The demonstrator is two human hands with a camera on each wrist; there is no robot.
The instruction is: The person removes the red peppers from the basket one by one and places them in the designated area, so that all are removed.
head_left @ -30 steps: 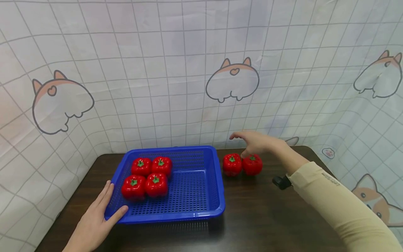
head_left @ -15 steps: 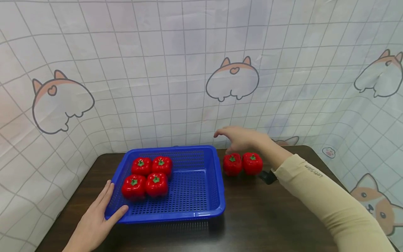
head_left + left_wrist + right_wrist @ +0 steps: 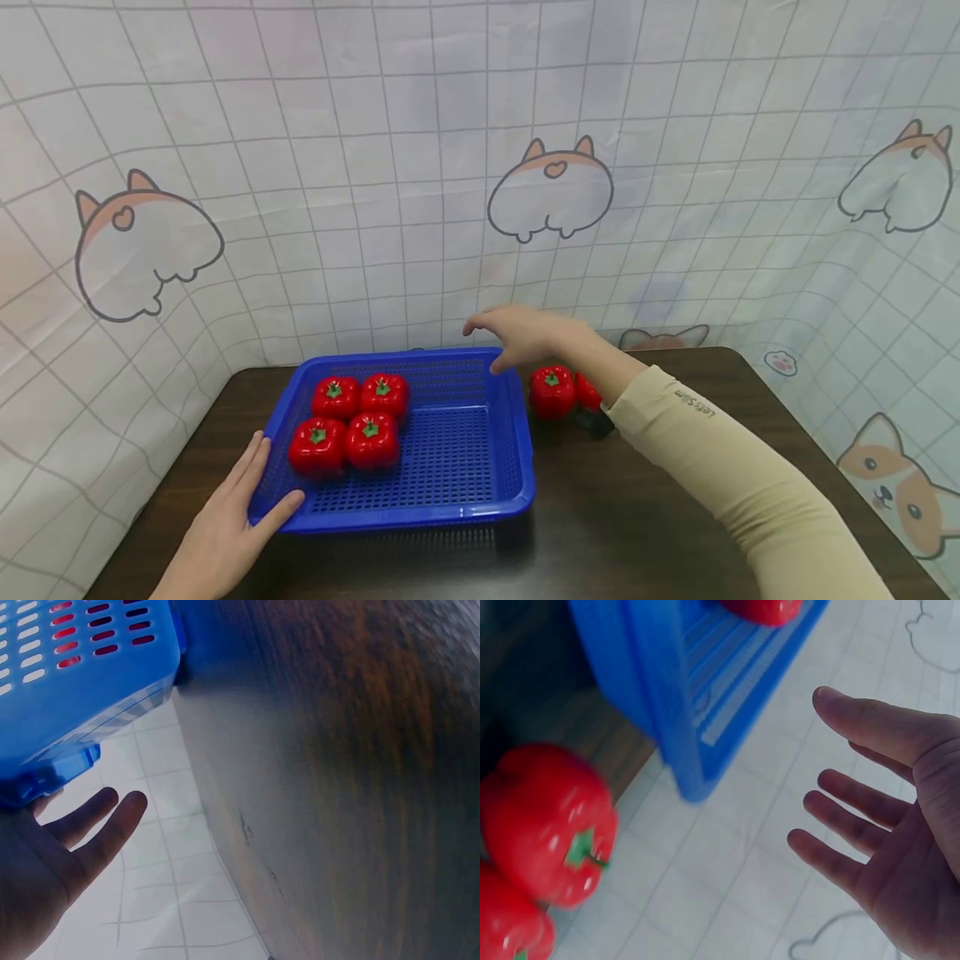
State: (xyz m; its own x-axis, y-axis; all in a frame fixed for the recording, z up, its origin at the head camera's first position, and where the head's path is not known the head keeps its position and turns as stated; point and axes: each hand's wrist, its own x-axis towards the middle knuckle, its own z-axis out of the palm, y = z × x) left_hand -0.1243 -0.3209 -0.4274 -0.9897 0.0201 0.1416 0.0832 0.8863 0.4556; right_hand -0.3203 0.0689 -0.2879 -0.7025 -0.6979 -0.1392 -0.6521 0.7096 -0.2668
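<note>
1. Left hand (image 3: pixel 227 523): at the basket's near-left corner, fingers straight along the outer side, thumb spread over the rim; wide open, gripping nothing.
2. Cream sleeve (image 3: pixel 720 467): stretch-like fabric, creased at the elbow, printed lettering near the cuff.
3. Table (image 3: pixel 645 508): dark brown, wood-grained, with a low sheen and rounded far corners.
4. Blue basket (image 3: pixel 405 520): rectangular, plastic-looking, with a smooth rolled rim, rounded corners and slotted walls and floor; it rests on the table.
5. Four red bell peppers (image 3: pixel 372 442): inside the basket, grouped two by two in its left half; glossy, blocky and lobed, green stems uppermost.
6. Two loose bell peppers (image 3: pixel 552 392): same finish, side by side on the table just right of the basket; the farther-right one is partly hidden by the forearm.
7. Right hand (image 3: pixel 519 335): above the basket's far-right corner, thumb well apart from the gently bent fingers; open, holding nothing.
8. Backdrop (image 3: pixel 337 208): white, rippled cloth with grey grid lines and printed corgis.
</note>
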